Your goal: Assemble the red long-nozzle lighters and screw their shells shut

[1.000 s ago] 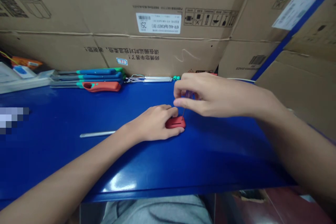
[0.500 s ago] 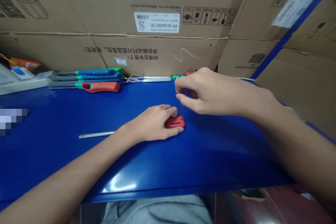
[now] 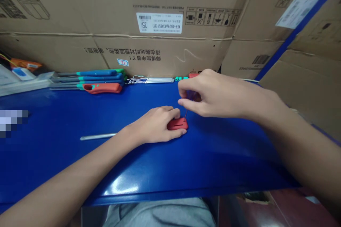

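Note:
My left hand is wrapped around a red plastic lighter handle with a slot in its face, holding it down on the blue tabletop. A slim metal tube sticks out to the left from behind my left forearm; whether it joins the handle is hidden. Above the handle, my right hand pinches a small screwdriver, its grip mostly covered by my fingers. The thin screwdriver shaft slants down to the right end of the handle, where its tip meets the surface.
Several long lighters with blue and red handles lie stacked at the back left. Beside them are thin metal tubes with wires and small green parts. A large cardboard sheet stands along the table's back edge.
The fingers of my right hand have shifted slightly around the screwdriver, and its shaft leans a little differently. My left hand and the red handle stay put.

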Tool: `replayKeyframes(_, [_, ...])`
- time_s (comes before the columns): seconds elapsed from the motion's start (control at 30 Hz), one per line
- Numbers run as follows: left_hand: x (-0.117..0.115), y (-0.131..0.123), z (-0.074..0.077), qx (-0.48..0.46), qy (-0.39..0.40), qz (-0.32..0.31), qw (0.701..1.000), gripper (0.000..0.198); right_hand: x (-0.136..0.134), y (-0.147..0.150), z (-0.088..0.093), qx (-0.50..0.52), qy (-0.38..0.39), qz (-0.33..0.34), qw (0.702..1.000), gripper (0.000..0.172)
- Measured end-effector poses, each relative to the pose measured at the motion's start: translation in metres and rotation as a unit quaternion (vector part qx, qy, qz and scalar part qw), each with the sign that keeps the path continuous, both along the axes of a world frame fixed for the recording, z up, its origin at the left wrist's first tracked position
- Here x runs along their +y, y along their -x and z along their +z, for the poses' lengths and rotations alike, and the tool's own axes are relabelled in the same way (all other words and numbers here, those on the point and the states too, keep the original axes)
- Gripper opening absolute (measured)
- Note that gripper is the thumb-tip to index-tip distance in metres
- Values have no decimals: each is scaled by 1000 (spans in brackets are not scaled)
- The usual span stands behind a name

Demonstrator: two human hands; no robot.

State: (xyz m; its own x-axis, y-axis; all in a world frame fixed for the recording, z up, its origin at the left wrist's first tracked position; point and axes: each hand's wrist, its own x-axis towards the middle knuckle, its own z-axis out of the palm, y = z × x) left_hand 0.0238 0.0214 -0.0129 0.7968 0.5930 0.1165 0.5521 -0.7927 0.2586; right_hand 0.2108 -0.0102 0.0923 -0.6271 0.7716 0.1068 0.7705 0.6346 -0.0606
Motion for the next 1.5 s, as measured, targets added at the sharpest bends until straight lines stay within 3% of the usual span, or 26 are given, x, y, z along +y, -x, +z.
replayKeyframes(0.13, [1, -1, 0, -5, 2, 0, 1000, 33, 1, -2, -1, 11, 6, 41, 999, 5])
replayKeyframes(0.23, [0, -1, 0, -1, 2, 1, 1000, 33, 1, -4, -1, 31, 24, 68, 997, 12])
replayKeyframes(0.4, [-1, 0, -1, -9, 7, 1, 1000, 35, -1, -2, 1, 18, 7, 24, 1000, 7])
replayKeyframes(0.5, [1, 0, -2, -11, 5, 1, 1000, 35, -2, -1, 1, -1, 20, 30, 999, 4])
replayKeyframes(0.67, [1, 0, -1, -7, 2, 0, 1000, 33, -2, -2, 1, 18, 49, 50, 997, 19])
replayKeyframes(0.83, [0, 0, 0, -3, 2, -1, 1000, 33, -2, -2, -1, 14, 3, 15, 1000, 16])
replayKeyframes(1.03, [0, -1, -1, -9, 3, -3, 1000, 33, -4, -2, 0, 27, 43, 54, 997, 31])
replayKeyframes(1.23, [0, 0, -1, -10, 8, -2, 1000, 33, -4, -2, -1, 14, 5, 22, 1000, 20])
replayKeyframes(1.37, [0, 0, -1, -15, 4, -5, 1000, 32, -5, -2, -1, 25, 42, 54, 997, 29])
replayKeyframes(1.5, [0, 0, 1, -13, 12, -4, 1000, 33, -5, -1, 0, 31, 34, 39, 998, 27])
